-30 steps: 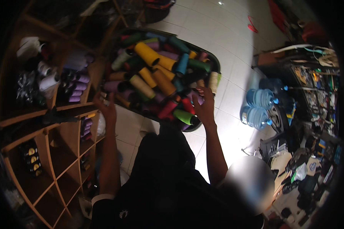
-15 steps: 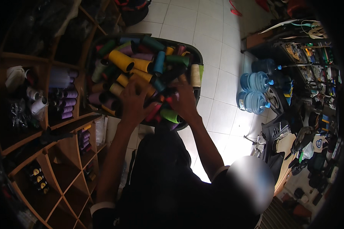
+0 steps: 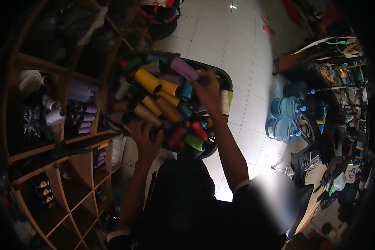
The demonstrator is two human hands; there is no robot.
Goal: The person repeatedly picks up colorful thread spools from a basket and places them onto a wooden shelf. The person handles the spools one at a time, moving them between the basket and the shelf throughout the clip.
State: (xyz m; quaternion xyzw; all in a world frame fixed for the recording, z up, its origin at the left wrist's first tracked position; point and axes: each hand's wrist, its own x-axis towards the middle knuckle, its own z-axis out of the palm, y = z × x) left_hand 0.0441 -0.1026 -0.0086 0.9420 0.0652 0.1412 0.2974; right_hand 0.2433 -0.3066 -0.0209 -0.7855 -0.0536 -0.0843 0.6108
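Observation:
A dark bin (image 3: 227, 79) is heaped with thread spools in many colours. Over its far side, my right hand (image 3: 208, 89) grips one end of a purple thread spool (image 3: 184, 68), tilted above the pile. My left hand (image 3: 146, 141) rests at the near left of the heap, its fingers spread and curved, touching the spools near a tan spool (image 3: 147, 115); a dark gap or dark spool shows between thumb and fingers. Around the middle lie a yellow spool (image 3: 147, 81), a brown spool (image 3: 169, 109), a red spool (image 3: 200, 130) and a lime green spool (image 3: 196, 143).
Wooden cubby shelves (image 3: 71, 166) stand at left, some holding purple spools (image 3: 87, 116). Blue water jugs (image 3: 284, 129) stand on the white tiled floor (image 3: 246, 100) at right, beside a cluttered rack (image 3: 341, 83). A dark bag (image 3: 162, 25) lies beyond the bin.
My right hand has moved from the near middle of the pile to its far side and now holds up the purple spool. My left hand has shifted toward the near left. The view has tilted slightly.

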